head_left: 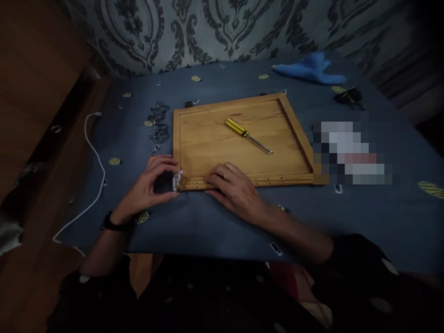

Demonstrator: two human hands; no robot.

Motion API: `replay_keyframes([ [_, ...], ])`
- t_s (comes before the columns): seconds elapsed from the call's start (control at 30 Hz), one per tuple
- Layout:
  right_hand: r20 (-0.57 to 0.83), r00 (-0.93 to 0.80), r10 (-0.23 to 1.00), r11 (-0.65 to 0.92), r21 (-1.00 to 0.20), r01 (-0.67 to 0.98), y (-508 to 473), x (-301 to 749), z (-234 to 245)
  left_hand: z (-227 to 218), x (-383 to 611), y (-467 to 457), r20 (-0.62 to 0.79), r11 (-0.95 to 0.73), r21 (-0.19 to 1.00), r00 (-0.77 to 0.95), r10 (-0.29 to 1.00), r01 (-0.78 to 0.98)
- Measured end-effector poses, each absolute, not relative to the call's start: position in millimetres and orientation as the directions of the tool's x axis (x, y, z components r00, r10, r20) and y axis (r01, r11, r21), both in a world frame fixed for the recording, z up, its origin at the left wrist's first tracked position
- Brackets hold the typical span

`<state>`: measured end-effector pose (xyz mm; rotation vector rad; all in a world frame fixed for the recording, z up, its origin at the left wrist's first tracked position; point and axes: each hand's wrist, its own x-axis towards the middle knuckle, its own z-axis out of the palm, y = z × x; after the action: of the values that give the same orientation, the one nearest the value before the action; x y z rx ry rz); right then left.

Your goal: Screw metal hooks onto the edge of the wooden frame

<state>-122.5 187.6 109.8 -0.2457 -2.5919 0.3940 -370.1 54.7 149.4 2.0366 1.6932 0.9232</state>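
A shallow wooden panel with a raised frame lies flat on the table. Its front rail has rows of small dark holes. My left hand curves around the near left corner, thumb and fingertips on either side of a small whitish, metallic-looking fitting; its exact kind is too small to make out. My right hand grips the front rail, thumb at the near edge and fingers bent over the top. A screwdriver with a yellow and black handle rests on the panel, its tip towards the right.
Several small metal pieces lie left of the panel. A white cable runs down the table's left side. At the back right are a blue cloth and a dark object. The right side is partly pixelated. A patterned wall stands behind.
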Motion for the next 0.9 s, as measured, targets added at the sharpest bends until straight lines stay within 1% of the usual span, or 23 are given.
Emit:
replay_keyframes([
  [0.17,0.496,-0.842,0.212,0.943,-0.329,0.044,190.7,-123.3,107.9,144.7,-366.6,55.3,0.205,-0.272,0.62,0.183,0.962,0.736],
  [0.27,0.516,-0.835,0.191,0.946,-0.323,0.016,194.0,-124.0,106.3,142.3,-362.9,55.2,0.206,-0.297,0.6,0.215,0.955,0.743],
  [0.43,0.501,-0.843,0.195,0.94,-0.34,0.015,196.4,-122.7,106.4,143.0,-357.9,53.7,0.197,-0.296,0.588,0.222,0.955,0.752],
  [0.63,0.569,-0.794,0.213,0.944,-0.33,0.017,182.8,-124.6,112.6,143.6,-355.8,52.5,0.193,-0.286,0.563,0.213,0.958,0.775],
  [0.7,0.566,-0.804,0.182,0.949,-0.316,-0.008,176.3,-127.6,114.2,143.3,-355.4,52.5,0.184,-0.274,0.566,0.205,0.961,0.777],
  [0.8,0.555,-0.825,0.103,0.956,-0.285,-0.073,169.3,-133.3,113.6,142.5,-354.9,52.8,0.176,-0.269,0.569,0.205,0.963,0.777],
  [0.9,0.565,-0.824,0.045,0.962,-0.246,-0.116,167.6,-137.4,110.0,140.8,-354.7,52.9,0.194,-0.281,0.559,0.206,0.959,0.78],
])
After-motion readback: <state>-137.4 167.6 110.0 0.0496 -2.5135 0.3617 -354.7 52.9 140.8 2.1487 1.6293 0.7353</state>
